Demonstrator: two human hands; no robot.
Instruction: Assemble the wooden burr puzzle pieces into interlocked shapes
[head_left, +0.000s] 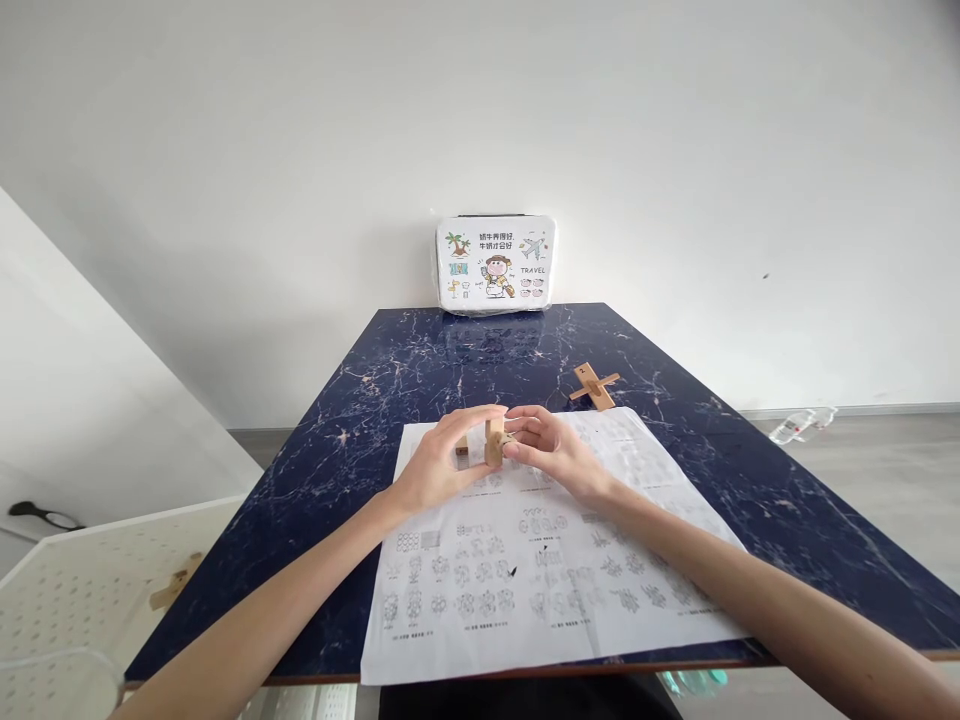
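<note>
A small light wooden puzzle block [493, 442] is held upright just above the printed instruction sheet [450, 640]. My left hand [435, 455] grips it, fingers at its top and thumb at its bottom. On the block's right side, the thumb and bent fingers of my right hand [555, 455] pinch at it; a part there with a dark mark is partly covered by the fingertips. Behind my left fingers another wooden piece [462, 446] shows in part. A crossed wooden piece [594, 386] marked "2" lies beyond the sheet's far edge.
The dark blue marbled table [345, 400] reaches to the wall. A white cartoon-printed case [496, 265] stands upright at its far end. Low on the left, a white perforated basket [82, 570] holds some wooden pieces [176, 582]. Clear plastic packaging [802, 426] lies on the floor at right.
</note>
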